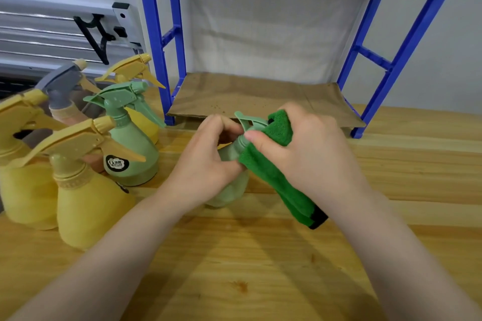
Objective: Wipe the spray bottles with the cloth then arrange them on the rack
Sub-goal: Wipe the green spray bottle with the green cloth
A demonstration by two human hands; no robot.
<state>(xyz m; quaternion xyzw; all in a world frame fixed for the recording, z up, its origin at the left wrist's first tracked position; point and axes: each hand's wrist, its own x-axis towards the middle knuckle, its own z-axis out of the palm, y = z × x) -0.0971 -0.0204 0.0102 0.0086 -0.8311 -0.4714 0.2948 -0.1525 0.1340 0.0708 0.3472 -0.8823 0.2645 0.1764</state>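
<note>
A pale green spray bottle point(230, 185) stands on the wooden table in the middle of the head view. My left hand point(206, 156) grips its neck and body from the left. My right hand point(305, 148) holds a green cloth point(281, 177) and presses it against the bottle's neck and spray head. The cloth's lower end hangs down to the right, with a black edge. Most of the bottle's nozzle is hidden under the cloth and my fingers. The blue rack point(386, 65) stands behind, its lower shelf point(260, 96) lined with brown cardboard.
Several more spray bottles stand grouped at the left: a green one point(130, 143), yellow ones point(86, 206) and one with a grey head point(62, 88). The wooden table point(260, 268) stretches toward me. A grey wall panel with a black bracket point(96, 34) is at the back left.
</note>
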